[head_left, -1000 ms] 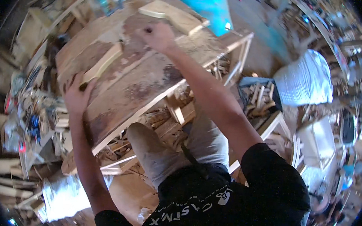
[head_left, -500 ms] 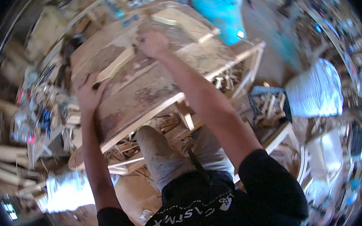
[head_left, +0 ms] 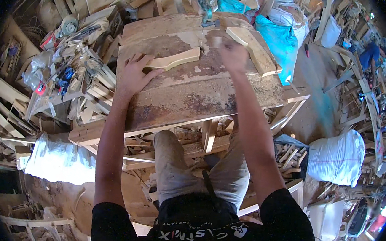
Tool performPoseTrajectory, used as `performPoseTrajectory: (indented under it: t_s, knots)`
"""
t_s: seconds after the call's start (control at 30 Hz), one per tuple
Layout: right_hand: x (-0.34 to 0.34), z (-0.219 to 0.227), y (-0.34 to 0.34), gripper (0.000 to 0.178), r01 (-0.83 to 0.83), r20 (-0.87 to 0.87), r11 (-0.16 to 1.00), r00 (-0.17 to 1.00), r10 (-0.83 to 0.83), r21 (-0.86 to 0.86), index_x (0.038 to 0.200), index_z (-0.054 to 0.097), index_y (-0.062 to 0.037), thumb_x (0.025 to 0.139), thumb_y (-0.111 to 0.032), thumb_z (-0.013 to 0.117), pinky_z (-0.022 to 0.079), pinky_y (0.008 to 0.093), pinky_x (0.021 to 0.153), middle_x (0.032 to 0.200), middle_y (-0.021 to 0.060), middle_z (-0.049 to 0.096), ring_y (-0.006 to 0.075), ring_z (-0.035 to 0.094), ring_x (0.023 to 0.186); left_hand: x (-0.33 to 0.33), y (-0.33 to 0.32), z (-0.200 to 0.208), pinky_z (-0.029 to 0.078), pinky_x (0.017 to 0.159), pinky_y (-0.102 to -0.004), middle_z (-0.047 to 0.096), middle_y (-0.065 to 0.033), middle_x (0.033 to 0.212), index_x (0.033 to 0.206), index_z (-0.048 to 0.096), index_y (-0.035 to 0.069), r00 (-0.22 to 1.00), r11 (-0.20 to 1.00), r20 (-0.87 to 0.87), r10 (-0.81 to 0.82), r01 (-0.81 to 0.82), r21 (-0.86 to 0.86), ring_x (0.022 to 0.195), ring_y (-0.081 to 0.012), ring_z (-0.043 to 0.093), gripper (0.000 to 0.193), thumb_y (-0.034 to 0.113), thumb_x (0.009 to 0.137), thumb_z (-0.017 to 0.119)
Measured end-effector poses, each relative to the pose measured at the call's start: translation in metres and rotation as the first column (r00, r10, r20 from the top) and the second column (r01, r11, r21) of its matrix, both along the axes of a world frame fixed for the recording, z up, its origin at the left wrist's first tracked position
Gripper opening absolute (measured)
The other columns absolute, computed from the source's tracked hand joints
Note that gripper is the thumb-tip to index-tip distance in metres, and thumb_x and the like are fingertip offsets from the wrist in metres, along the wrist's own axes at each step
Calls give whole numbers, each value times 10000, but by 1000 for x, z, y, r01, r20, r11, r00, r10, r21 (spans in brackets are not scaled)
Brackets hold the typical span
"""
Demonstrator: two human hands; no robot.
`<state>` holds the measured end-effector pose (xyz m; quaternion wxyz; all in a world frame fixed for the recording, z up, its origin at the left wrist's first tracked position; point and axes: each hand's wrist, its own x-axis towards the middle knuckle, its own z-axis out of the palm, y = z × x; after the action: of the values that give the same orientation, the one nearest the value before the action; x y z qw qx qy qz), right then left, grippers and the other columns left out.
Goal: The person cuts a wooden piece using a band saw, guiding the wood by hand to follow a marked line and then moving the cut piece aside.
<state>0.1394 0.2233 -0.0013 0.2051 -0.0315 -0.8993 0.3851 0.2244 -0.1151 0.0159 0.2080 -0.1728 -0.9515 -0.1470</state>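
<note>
Shirt lettering [head_left: 199, 234], hand [head_left: 136, 75] seemingly on wood [head_left: 175, 60]

Right hand [head_left: 233, 58] above tabletop [head_left: 190, 95]: blurred, grip unclear. Left hand [head_left: 135, 75], tabletop's left, covers one end of curved wood piece [head_left: 176, 60].

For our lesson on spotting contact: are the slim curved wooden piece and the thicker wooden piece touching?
Apart. The head view shows bare tabletop between the slim curved wooden piece and the thicker wooden piece.
</note>
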Motion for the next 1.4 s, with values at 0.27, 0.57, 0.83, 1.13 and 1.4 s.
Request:
performPoseTrajectory:
  t_s: [0.27, 0.57, 0.83, 1.13, 1.4]
  knots:
    - [133, 22, 124, 272, 338, -220, 919, 930, -294, 200, 1030, 774, -32, 901, -270, 800, 579, 381, 680, 868, 156, 775, 276, 763, 748, -6, -1, -7, 447, 1069, -491, 671, -181, 1211, 1279, 687, 86, 998, 996, -9, -64, 65, 63, 1174, -402, 617, 606, 528, 873, 767]
    - [77, 31, -83, 215, -452, -379, 858, 770, 513, 242, 1135, 679, -49, 979, -197, 668, 565, 473, 844, 1070, 177, 697, 370, 695, 1013, -35, -4, -13, 411, 1066, -554, 646, -162, 1203, 1236, 699, 88, 995, 995, -16, -98, 98, 24, 1194, -366, 610, 588, 548, 874, 755]
    - [-23, 13, -142, 377, -482, -11, 786, 850, 526, 387, 1282, 625, -26, 1007, -269, 541, 530, 516, 978, 1225, 222, 663, 413, 662, 1128, -50, -8, -10, 398, 1074, -562, 626, -152, 1215, 1251, 675, 105, 985, 986, 50, -165, 164, 21, 1231, -370, 567, 597, 573, 885, 730]
    - [-33, 4, -146, 533, -453, 106, 755, 881, 461, 474, 1498, 507, -73, 1016, -296, 459, 376, 495, 1192, 1540, 233, 487, 400, 496, 1404, -55, -9, -10, 395, 1093, -563, 630, -158, 1206, 1257, 661, 96, 991, 990, 33, -133, 134, -34, 1220, -413, 567, 610, 584, 896, 716]
    - [-47, 5, -150, 579, -459, 200, 729, 886, 419, 507, 1553, 453, -103, 1015, -315, 433, 321, 488, 1234, 1597, 210, 437, 377, 433, 1466, -68, -11, -12, 369, 1064, -604, 603, -127, 1231, 1280, 660, 155, 987, 989, 65, -147, 147, 7, 1262, -361, 545, 598, 598, 882, 720]
